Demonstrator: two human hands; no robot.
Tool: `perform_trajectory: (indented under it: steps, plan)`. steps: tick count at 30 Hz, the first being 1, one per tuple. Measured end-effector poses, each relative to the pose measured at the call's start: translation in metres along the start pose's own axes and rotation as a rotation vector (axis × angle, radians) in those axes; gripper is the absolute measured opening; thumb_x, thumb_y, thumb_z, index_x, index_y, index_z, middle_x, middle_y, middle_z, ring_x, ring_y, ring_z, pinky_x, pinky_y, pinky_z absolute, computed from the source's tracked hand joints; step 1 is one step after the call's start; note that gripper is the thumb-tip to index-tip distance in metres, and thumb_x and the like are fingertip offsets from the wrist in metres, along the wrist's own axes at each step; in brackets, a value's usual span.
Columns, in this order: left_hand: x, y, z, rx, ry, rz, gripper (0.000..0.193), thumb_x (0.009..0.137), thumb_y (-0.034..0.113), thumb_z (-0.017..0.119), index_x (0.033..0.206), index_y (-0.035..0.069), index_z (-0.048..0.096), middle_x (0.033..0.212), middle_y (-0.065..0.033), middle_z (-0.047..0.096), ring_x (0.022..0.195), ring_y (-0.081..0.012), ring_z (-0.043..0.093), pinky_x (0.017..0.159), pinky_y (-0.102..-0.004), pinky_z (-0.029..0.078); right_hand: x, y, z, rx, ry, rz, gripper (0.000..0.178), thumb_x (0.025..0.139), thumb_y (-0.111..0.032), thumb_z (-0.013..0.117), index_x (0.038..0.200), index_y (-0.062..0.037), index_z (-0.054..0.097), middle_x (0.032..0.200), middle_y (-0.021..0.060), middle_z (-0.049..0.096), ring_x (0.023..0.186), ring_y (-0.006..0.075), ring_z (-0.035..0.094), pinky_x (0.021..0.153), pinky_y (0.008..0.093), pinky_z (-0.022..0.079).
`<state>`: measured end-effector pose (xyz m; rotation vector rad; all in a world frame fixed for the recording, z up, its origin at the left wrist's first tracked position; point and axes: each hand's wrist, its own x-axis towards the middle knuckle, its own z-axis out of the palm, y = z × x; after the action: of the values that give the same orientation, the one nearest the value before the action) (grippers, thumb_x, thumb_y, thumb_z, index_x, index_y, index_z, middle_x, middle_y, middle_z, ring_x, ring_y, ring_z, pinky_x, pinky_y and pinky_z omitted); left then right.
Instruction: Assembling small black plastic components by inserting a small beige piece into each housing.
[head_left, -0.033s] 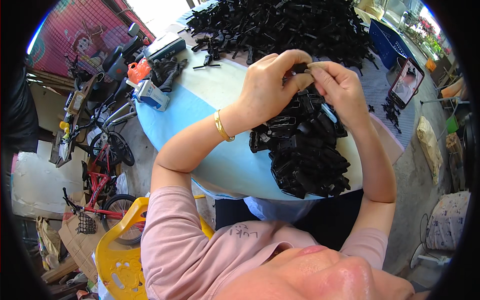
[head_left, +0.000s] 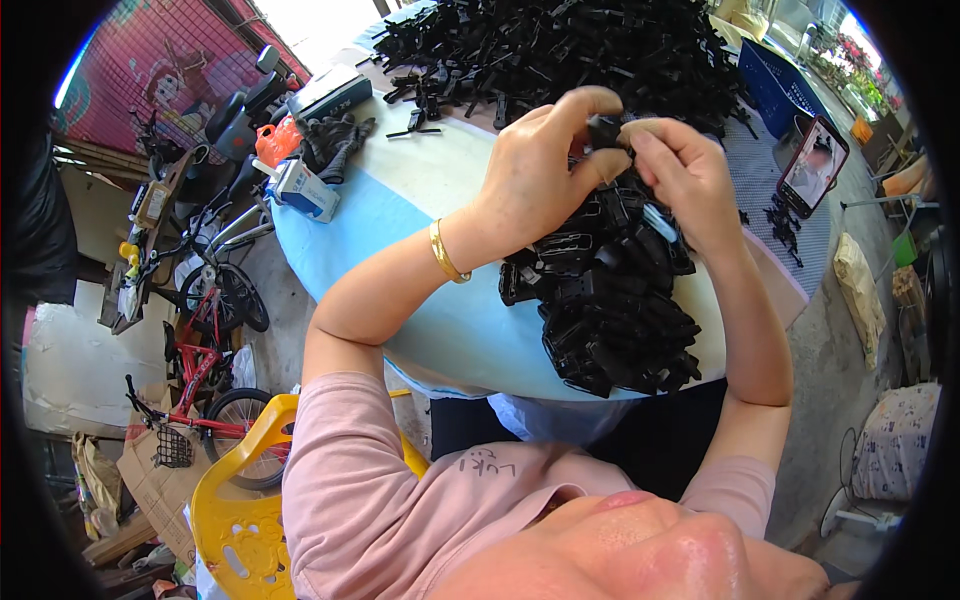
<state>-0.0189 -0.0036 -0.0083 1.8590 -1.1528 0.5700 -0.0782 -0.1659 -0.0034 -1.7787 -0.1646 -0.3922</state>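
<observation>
Above a heap of black plastic parts (head_left: 615, 310) near the table's front edge, my two hands meet. My left hand (head_left: 530, 180), a gold bangle at its wrist, curls around a small black plastic part (head_left: 603, 130); it shows between thumb and index finger. Thumb and fingers of my right hand (head_left: 685, 180) pinch together at that part's right side. A light blue slim thing (head_left: 658, 222) shows below my right fingers; whether they hold it or it lies on the heap I cannot tell. The lower fingers of both hands are partly hidden.
A large pile of black parts (head_left: 560, 50) covers the far table. At right stand a phone (head_left: 815, 168) and a blue basket (head_left: 775, 85). To the left are a small carton (head_left: 305, 190), dark gloves (head_left: 335, 145) and a box (head_left: 330, 92). A yellow chair (head_left: 235, 510) is beside me.
My left thumb and index finger have spread apart, so more of the black part shows between them. My right fingertips have shifted slightly to the right.
</observation>
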Motion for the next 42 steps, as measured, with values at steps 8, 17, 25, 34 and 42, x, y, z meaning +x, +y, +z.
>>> perform_trajectory:
  steps: [8, 17, 25, 34, 42]
  plan:
    - [0.003, 0.010, -0.010, 0.221, -0.068, 0.187, 0.069, 0.058, 0.011, 0.077, 0.120, 0.010, 0.047, 0.079, -0.0046, 0.062, 0.083, -0.0199, 0.057, 0.078, -0.0309, 0.044, -0.002, 0.002, -0.003, -0.308, -0.011, -0.277, 0.022, 0.075, -0.002, 0.068, 0.096, 0.0003, 0.062, 0.072, -0.0038, 0.055, 0.062, 0.0011, 0.045, 0.056, 0.0145, 0.038]
    - [0.012, -0.029, -0.020, -1.188, -0.539, -0.327, 0.053, 0.067, 0.005, 0.075, 0.112, 0.000, 0.047, 0.093, -0.0071, 0.059, 0.084, -0.0169, 0.060, 0.077, -0.0293, 0.049, 0.001, -0.001, -0.013, 0.172, -0.220, -0.201, 0.023, 0.078, -0.006, 0.065, 0.100, 0.0011, 0.060, 0.083, 0.0025, 0.062, 0.072, 0.0063, 0.057, 0.066, 0.0179, 0.046]
    - [0.005, -0.027, -0.012, -1.185, -0.546, -0.481, 0.017, 0.077, 0.002, 0.064, 0.087, -0.001, 0.051, 0.084, -0.0075, 0.060, 0.081, -0.0167, 0.062, 0.075, -0.0266, 0.052, -0.002, -0.003, -0.005, -0.096, -0.153, -0.302, 0.017, 0.081, -0.005, 0.062, 0.096, 0.0011, 0.061, 0.080, 0.0029, 0.062, 0.074, 0.0073, 0.059, 0.069, 0.0195, 0.048]
    - [0.000, -0.009, -0.008, -0.780, -0.193, -0.284, 0.026, 0.082, 0.000, 0.058, 0.106, -0.002, 0.051, 0.098, -0.0095, 0.058, 0.088, -0.0187, 0.062, 0.079, -0.0287, 0.053, -0.006, 0.001, 0.004, -0.147, -0.030, -0.205, 0.012, 0.089, -0.013, 0.052, 0.088, -0.0015, 0.056, 0.070, -0.0027, 0.052, 0.064, 0.0023, 0.045, 0.059, 0.0159, 0.036]
    - [-0.005, -0.004, 0.000, -0.742, -0.016, -0.244, 0.020, 0.076, -0.001, 0.063, 0.095, -0.002, 0.058, 0.086, -0.0055, 0.061, 0.074, -0.0090, 0.058, 0.064, -0.0224, 0.049, -0.009, -0.003, 0.006, -0.228, -0.036, -0.160, 0.012, 0.088, -0.012, 0.053, 0.084, -0.0008, 0.057, 0.066, -0.0019, 0.052, 0.062, 0.0021, 0.045, 0.055, 0.0168, 0.034]
